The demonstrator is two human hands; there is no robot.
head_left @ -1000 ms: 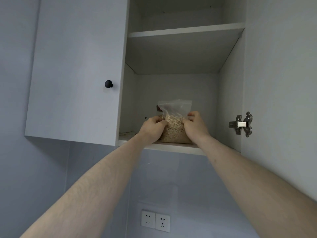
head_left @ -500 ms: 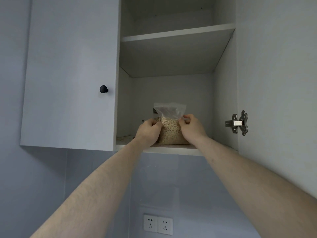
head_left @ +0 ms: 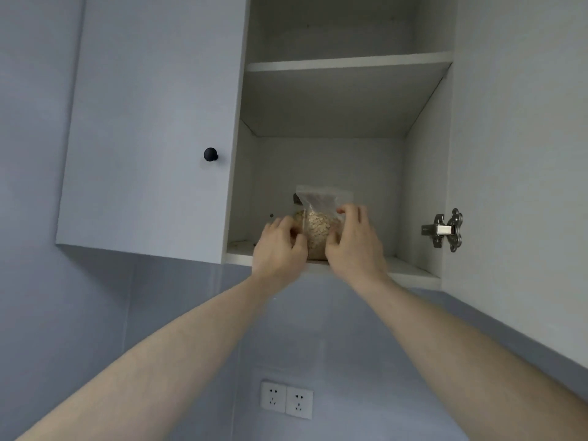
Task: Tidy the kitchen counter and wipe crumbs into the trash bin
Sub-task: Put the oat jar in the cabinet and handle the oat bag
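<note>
Bag (head_left: pixel 318 232) of oats stands upright on the lower shelf (head_left: pixel 410 270) of the open cupboard, long axis vertical, near the front edge and directly between both hands. Left hand (head_left: pixel 280 246) cups its left side, right hand (head_left: pixel 353 243) its right, with fingers (head_left: pixel 351 213) pinching the clear top; both are closed on it. Neither hand is nearer, so my judgement is that any push back goes straight away from the person.

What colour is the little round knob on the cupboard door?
Black. The knob shows clearly in the head view, on the pale grey closed door.
</note>
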